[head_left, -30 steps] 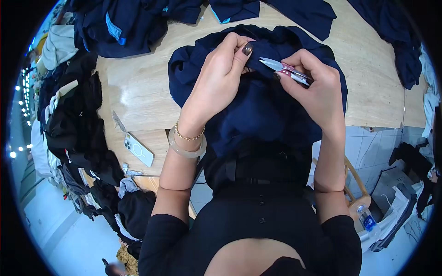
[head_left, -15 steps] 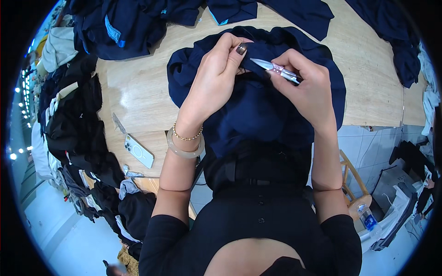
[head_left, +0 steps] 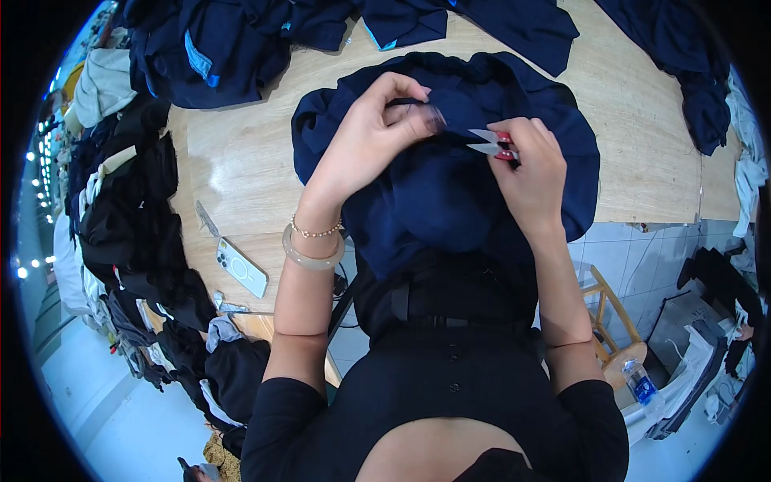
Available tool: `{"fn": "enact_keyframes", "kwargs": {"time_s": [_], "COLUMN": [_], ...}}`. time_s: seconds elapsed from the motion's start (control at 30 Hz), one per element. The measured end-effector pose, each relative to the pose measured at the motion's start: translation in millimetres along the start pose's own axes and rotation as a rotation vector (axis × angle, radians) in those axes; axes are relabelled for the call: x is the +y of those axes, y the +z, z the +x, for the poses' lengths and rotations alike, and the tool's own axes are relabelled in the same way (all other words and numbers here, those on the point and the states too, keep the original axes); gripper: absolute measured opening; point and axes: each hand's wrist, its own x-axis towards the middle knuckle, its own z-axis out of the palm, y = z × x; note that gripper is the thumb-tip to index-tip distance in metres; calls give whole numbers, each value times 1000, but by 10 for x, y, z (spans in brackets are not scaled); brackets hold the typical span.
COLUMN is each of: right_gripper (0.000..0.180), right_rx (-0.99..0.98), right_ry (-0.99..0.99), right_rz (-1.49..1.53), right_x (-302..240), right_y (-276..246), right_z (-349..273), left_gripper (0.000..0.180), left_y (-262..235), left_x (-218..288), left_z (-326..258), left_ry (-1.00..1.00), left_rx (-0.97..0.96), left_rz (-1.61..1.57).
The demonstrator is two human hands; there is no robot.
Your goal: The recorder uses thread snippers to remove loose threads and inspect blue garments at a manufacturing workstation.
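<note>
A dark navy garment (head_left: pixel 442 201) lies bunched on the table edge and hangs toward my lap. My right hand (head_left: pixel 532 157) is closed on small thread snips (head_left: pixel 504 146) with red handles. Their two pointed blades stand apart over the cloth, tips facing left. My left hand (head_left: pixel 377 132) is over the garment's upper part, fingers bent and the thumb tip smeared by motion. Index fingertip and thumb look apart; whether cloth or thread sits between the other fingers is hidden. A small gap separates the blades from my left thumb.
More navy garments (head_left: pixel 209 56) lie along the table's far side, with others (head_left: pixel 666 72) at the far right. A phone (head_left: pixel 242 267) rests on the wooden table (head_left: pixel 241 161) at left. Dark clothes (head_left: pixel 128 217) are heaped beyond it. A wooden stool (head_left: pixel 622 357) holds a bottle (head_left: pixel 640 382).
My left hand's grip on the cloth has changed, its thumb shifting right and down. My right hand has moved slightly down and turned the snips; their blades now show spread apart.
</note>
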Motion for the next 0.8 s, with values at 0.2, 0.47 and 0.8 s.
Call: {"fn": "enact_keyframes", "kwargs": {"time_s": [0.2, 0.47, 0.8], "right_gripper": [17, 18, 16], "right_rx": [42, 43, -335], "right_ry": [37, 19, 310], "right_rz": [62, 61, 367], "right_x": [22, 46, 49], "right_y": [-35, -51, -335], "right_z": [11, -17, 121], "left_gripper": [38, 5, 5], "left_y": [144, 193, 297], "left_x": [-82, -226, -190], "left_z": [-79, -114, -135], "left_ry": [354, 442, 419], "left_rx": [89, 245, 315], "left_rz": [641, 516, 585]}}
